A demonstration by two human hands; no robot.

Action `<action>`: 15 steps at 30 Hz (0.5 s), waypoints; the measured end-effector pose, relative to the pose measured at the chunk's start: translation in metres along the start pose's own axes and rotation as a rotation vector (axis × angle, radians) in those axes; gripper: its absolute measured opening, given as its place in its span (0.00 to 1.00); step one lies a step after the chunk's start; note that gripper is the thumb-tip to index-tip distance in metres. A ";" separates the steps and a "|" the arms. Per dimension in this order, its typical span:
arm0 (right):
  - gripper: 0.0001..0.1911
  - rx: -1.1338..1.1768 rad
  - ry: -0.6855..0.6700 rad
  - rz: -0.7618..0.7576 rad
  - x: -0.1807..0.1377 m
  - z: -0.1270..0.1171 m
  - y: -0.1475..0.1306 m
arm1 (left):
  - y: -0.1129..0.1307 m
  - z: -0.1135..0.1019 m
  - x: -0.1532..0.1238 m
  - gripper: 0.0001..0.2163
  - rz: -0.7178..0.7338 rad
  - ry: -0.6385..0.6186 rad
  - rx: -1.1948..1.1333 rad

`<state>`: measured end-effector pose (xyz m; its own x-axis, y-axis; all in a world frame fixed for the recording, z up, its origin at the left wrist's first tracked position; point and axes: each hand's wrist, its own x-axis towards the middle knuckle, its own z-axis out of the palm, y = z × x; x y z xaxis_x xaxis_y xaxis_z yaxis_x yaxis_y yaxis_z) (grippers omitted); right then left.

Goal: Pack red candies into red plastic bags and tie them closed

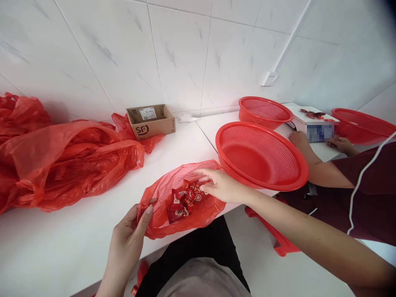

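A red plastic bag [161,185] lies spread on the white table in front of me, its mouth turned upward. Several small red wrapped packets [187,200] rest together inside it. My left hand [133,227] pinches the bag's left rim between thumb and fingers. Over the bag's right side reaches my right hand [221,185], palm down, with its fingers stretched out and apart just above the packets. Whether a fingertip touches a packet I cannot tell.
Right of the bag stands a large red perforated basket [262,154], with another basket [262,109] behind it. A heap of red bags [77,161] lies left, beside a cardboard box [154,123]. A co-worker's hands [300,140] are by a white scale [312,115] holding packets.
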<state>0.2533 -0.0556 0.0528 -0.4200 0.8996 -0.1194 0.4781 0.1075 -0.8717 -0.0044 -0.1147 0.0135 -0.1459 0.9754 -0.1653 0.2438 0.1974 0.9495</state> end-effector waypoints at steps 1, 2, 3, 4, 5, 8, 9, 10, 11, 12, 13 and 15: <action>0.26 -0.114 0.030 -0.016 -0.004 -0.001 -0.001 | 0.000 0.000 0.000 0.24 -0.003 0.004 -0.010; 0.24 -0.259 0.050 -0.036 -0.009 -0.001 -0.002 | 0.000 -0.001 0.000 0.24 -0.005 0.006 -0.015; 0.22 -0.433 0.063 -0.050 -0.015 -0.002 -0.003 | 0.000 -0.002 0.000 0.24 -0.005 0.007 -0.015; 0.21 -0.623 0.069 -0.045 -0.021 -0.002 -0.004 | -0.001 -0.003 0.000 0.23 -0.001 0.010 -0.010; 0.20 -0.809 0.067 -0.020 -0.028 -0.002 -0.004 | -0.002 -0.005 0.000 0.23 0.008 0.013 0.001; 0.18 -1.200 0.012 0.124 -0.045 -0.001 -0.005 | -0.007 -0.011 0.001 0.22 0.022 0.025 0.051; 0.18 -1.257 -0.012 0.167 -0.050 -0.001 -0.004 | -0.009 -0.012 0.001 0.21 0.016 0.030 0.064; 0.18 -1.287 -0.033 0.199 -0.053 -0.002 -0.003 | -0.011 -0.014 0.001 0.21 0.008 0.034 0.073; 0.18 -1.298 -0.048 0.227 -0.056 -0.003 -0.001 | -0.012 -0.015 0.001 0.21 0.001 0.037 0.076; 0.17 -1.295 -0.059 0.255 -0.058 -0.004 0.000 | -0.013 -0.016 0.001 0.21 -0.005 0.038 0.075; 0.16 -1.286 -0.070 0.283 -0.059 -0.005 0.002 | -0.013 -0.018 0.000 0.21 -0.003 0.042 0.077; 0.13 -1.278 -0.092 0.329 -0.060 -0.006 0.005 | -0.009 -0.023 0.001 0.21 0.022 0.068 0.104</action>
<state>0.2859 -0.1064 0.0586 -0.1716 0.9339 -0.3137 0.9315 0.2574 0.2568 -0.0292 -0.1181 0.0106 -0.2038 0.9712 -0.1232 0.3454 0.1891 0.9192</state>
